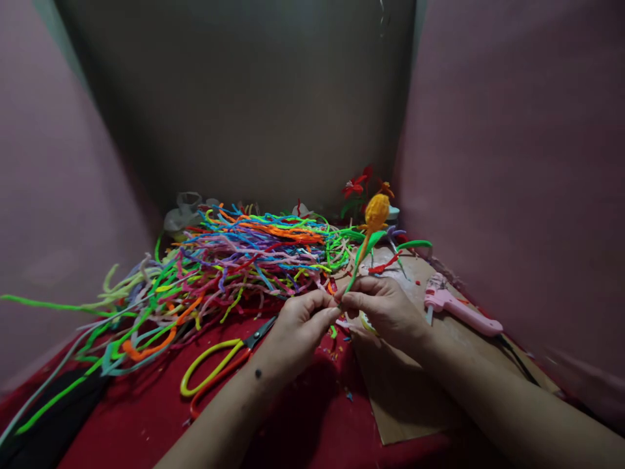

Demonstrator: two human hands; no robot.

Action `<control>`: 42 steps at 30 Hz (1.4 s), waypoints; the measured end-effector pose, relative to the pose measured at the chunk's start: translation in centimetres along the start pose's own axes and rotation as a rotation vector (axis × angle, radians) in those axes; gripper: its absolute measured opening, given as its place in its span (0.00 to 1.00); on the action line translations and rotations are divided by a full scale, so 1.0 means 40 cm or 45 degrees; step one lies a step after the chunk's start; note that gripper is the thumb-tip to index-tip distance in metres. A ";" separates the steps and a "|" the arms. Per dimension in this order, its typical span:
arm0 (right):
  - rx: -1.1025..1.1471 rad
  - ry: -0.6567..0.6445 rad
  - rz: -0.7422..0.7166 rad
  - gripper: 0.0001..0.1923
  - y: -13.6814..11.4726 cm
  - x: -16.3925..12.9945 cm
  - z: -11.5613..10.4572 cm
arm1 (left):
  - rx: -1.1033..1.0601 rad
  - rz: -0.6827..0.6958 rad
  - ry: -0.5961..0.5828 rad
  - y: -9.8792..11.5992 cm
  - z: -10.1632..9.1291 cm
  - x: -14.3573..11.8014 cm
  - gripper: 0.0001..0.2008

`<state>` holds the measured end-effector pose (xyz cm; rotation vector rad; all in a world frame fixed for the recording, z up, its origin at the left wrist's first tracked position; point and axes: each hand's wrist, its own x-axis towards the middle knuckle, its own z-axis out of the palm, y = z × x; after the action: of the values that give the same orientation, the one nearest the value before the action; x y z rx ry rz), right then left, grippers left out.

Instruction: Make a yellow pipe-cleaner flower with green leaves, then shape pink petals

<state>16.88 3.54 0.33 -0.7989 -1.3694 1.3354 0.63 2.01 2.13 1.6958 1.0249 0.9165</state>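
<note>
My left hand (299, 326) and my right hand (383, 307) meet at the fingertips over the red cloth. Both pinch the lower end of a green stem that rises to a yellow pipe-cleaner flower (375, 212) with green leaves. The flower stands tilted up and to the right above my hands. A big heap of pipe cleaners (229, 267) in many colours lies just behind and to the left of my hands. Scissors (222, 361) with yellow and red handles lie on the cloth by my left wrist.
A pink glue gun (461, 312) lies on a brown board (405, 397) at the right. Finished red and orange flowers (359, 185) stand at the back. Pink walls close in on both sides, a grey wall behind. A black cloth (53, 423) lies at front left.
</note>
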 end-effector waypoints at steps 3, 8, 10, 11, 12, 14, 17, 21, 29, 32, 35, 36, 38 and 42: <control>0.087 -0.037 -0.017 0.05 0.004 0.003 -0.003 | -0.124 -0.088 -0.040 0.001 -0.002 0.000 0.09; 0.180 0.019 -0.072 0.06 0.005 0.007 -0.004 | -0.174 -0.116 -0.041 -0.002 0.012 0.000 0.07; 0.164 0.009 -0.078 0.05 0.004 0.006 -0.003 | -0.184 -0.107 -0.045 -0.004 0.018 0.001 0.07; 0.170 0.006 -0.074 0.05 0.004 0.005 -0.002 | -0.194 -0.107 -0.049 -0.005 0.019 0.002 0.07; 0.189 0.000 -0.068 0.05 0.004 0.004 0.000 | -0.212 -0.114 -0.051 -0.005 0.020 0.003 0.06; 0.251 -0.027 -0.063 0.06 0.004 0.003 0.003 | -0.277 -0.144 -0.081 -0.006 0.019 0.004 0.07; 0.295 -0.059 -0.074 0.08 0.000 0.001 0.005 | -0.362 -0.192 -0.126 -0.008 0.016 0.006 0.10; -0.033 0.069 -0.153 0.07 -0.012 -0.002 -0.002 | -0.393 -0.154 0.057 -0.004 0.015 0.011 0.10; -0.941 0.117 -0.635 0.08 -0.007 -0.006 -0.010 | -0.793 -0.116 0.077 -0.013 -0.043 0.020 0.13; -1.072 0.019 -0.672 0.10 0.001 -0.006 -0.010 | -0.777 -0.191 -0.185 -0.019 -0.071 0.019 0.19; -1.151 -0.017 -0.697 0.10 0.004 -0.006 -0.012 | -0.695 -0.280 -0.436 -0.017 -0.082 0.013 0.17; -1.176 -0.025 -0.708 0.10 0.004 -0.006 -0.013 | -0.700 -0.303 -0.483 -0.016 -0.082 0.012 0.15; -1.229 -0.043 -0.735 0.10 0.005 -0.006 -0.016 | -0.754 -0.324 -0.514 -0.015 -0.080 0.010 0.14; -1.329 -0.066 -0.772 0.11 0.011 -0.005 -0.023 | -0.858 -0.303 -0.474 -0.014 -0.078 0.009 0.13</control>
<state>17.74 3.69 -0.28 -0.8781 -2.1420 0.1018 -2.17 3.48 2.58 1.0898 0.5586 0.6532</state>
